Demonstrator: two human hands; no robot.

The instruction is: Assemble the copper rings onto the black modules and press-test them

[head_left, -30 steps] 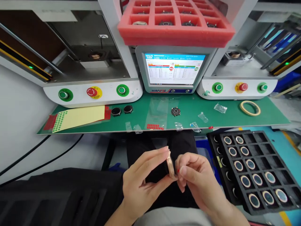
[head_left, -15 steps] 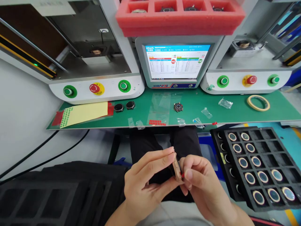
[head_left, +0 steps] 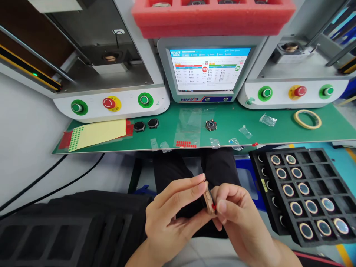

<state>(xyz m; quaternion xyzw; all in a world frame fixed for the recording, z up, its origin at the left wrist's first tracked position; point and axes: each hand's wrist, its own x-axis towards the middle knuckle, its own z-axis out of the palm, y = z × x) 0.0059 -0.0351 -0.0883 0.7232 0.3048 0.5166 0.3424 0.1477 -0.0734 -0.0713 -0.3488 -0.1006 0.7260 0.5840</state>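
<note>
A gold-rimmed watch (head_left: 208, 198), seen side-on with its side buttons showing, is held above my lap. My left hand (head_left: 172, 209) grips its edges between the fingers and the thumb. My right hand (head_left: 236, 211) is closed beside the watch's face, thumb and forefinger pinching at a small red tab (head_left: 214, 207) near the lower edge. Most of the watch's face is hidden by the right fingers. On the green bench above lies a strapless watch (head_left: 211, 125), back up, and two dark watches (head_left: 139, 127) lie further left.
Red stickers (head_left: 185, 144) on clear film, plastic scraps (head_left: 245, 131) and a tape roll (head_left: 307, 119) lie on the bench (head_left: 155, 137). To the right, a black foam tray (head_left: 314, 185) holds several watches. Black trays (head_left: 83, 218) are stacked left. A monitor (head_left: 208, 70) stands between two test machines.
The view has shifted slightly. Both hands stay at the watch, and a little more of the red tab shows beside my right thumb.
</note>
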